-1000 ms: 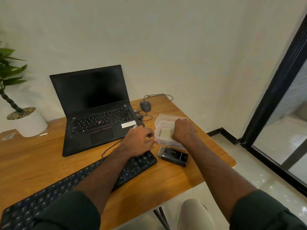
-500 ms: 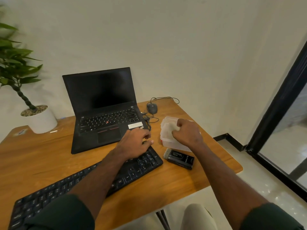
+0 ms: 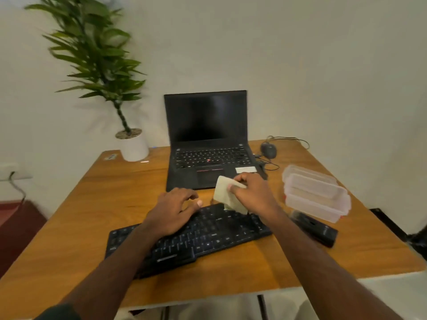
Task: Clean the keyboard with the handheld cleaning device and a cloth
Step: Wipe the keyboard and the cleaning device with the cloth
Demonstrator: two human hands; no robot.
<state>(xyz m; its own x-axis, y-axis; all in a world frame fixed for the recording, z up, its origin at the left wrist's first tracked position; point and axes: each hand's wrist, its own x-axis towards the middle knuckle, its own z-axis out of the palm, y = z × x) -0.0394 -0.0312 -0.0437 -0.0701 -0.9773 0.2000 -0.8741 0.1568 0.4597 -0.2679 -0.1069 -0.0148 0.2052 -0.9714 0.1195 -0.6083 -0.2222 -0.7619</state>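
A black keyboard (image 3: 208,236) lies slanted on the wooden desk (image 3: 92,218), in front of the laptop. My right hand (image 3: 251,195) grips a pale folded cloth (image 3: 225,192) just above the keyboard's far right part. My left hand (image 3: 175,209) rests on the keyboard's far edge with its fingers spread, holding nothing. The black handheld cleaning device (image 3: 314,228) lies on the desk to the right of the keyboard, in front of the clear plastic box.
An open black laptop (image 3: 208,144) stands behind the keyboard. A clear plastic box (image 3: 316,192) sits at the right, with a wired mouse (image 3: 268,150) behind it. A potted plant (image 3: 134,144) stands at the back left. The desk's front edge is near me.
My right hand has lifted the cloth out of the plastic box and carried it left over the keyboard. The view has swung left, so the box now appears at the right.
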